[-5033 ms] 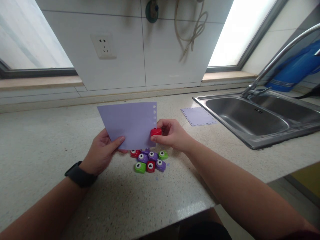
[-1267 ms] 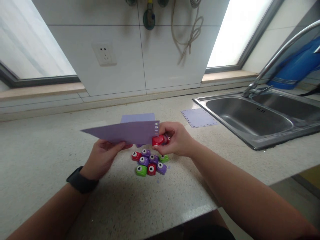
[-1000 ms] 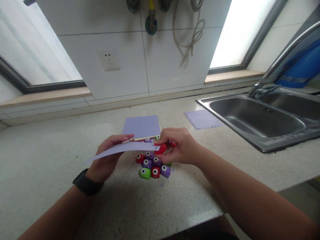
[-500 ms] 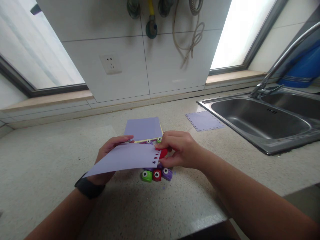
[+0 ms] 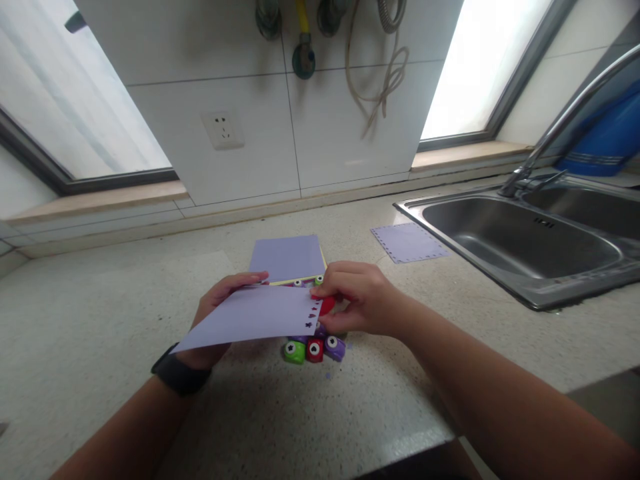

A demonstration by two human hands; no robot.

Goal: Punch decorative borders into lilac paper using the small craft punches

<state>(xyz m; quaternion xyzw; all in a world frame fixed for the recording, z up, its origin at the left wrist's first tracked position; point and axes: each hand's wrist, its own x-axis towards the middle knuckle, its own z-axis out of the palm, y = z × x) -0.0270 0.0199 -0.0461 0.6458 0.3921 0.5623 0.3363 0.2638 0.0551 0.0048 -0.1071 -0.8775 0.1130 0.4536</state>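
Note:
My left hand point(image 5: 220, 303) holds a lilac paper sheet point(image 5: 250, 319) by its far edge, nearly flat above the counter. Several small shapes are punched along the sheet's right edge. My right hand point(image 5: 357, 300) pinches a red craft punch point(image 5: 327, 306) clamped on that right edge. Under the sheet, on the counter, lies a cluster of small green, red and purple punches point(image 5: 314, 348), partly hidden by the paper.
A stack of lilac paper point(image 5: 287, 258) lies just behind my hands. Another lilac sheet with a punched border point(image 5: 409, 242) rests beside the steel sink point(image 5: 525, 240) at right. A speckled counter point(image 5: 100, 320), a tiled wall with a socket point(image 5: 223, 129) and a hanging hose point(image 5: 380, 67) are around.
The sheet has tipped from upright to nearly flat, its face turned up. The red punch stayed on its right edge and more holes show there. The view has tilted up slightly.

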